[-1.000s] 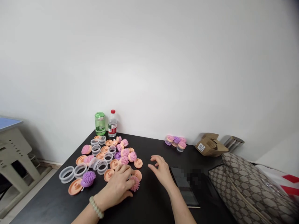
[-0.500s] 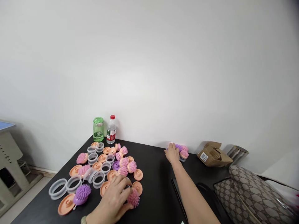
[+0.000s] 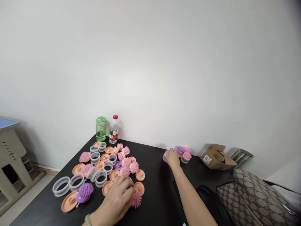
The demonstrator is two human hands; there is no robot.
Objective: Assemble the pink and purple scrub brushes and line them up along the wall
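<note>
My left hand (image 3: 118, 196) is closed around a pink-bristled scalp brush (image 3: 135, 198) at the near edge of a spread of parts. Beside it lie orange discs (image 3: 140, 175), clear rings (image 3: 101, 179), other pink scalp brushes (image 3: 134, 167) and a purple scalp brush (image 3: 85, 192). Near the wall, my right hand (image 3: 173, 158) has its fingers curled at a pink scalp brush with a purple base (image 3: 165, 155), which shows partly to the left of the hand; the fingertips are hidden. A small group of assembled brushes (image 3: 187, 156), pink and purple, stands just right of that hand.
A green container (image 3: 101, 128) and a red-capped water bottle (image 3: 114, 130) stand at the table's back left. A torn cardboard box (image 3: 217, 157), a metallic cylinder (image 3: 242, 158) and a patterned bag (image 3: 254, 194) occupy the right. The white wall (image 3: 150, 78) borders the black table (image 3: 155, 188).
My right hand has drawn slightly nearer, and the purple-based brush now shows to its left. My left hand still holds its pink brush. The view has shifted a little.
</note>
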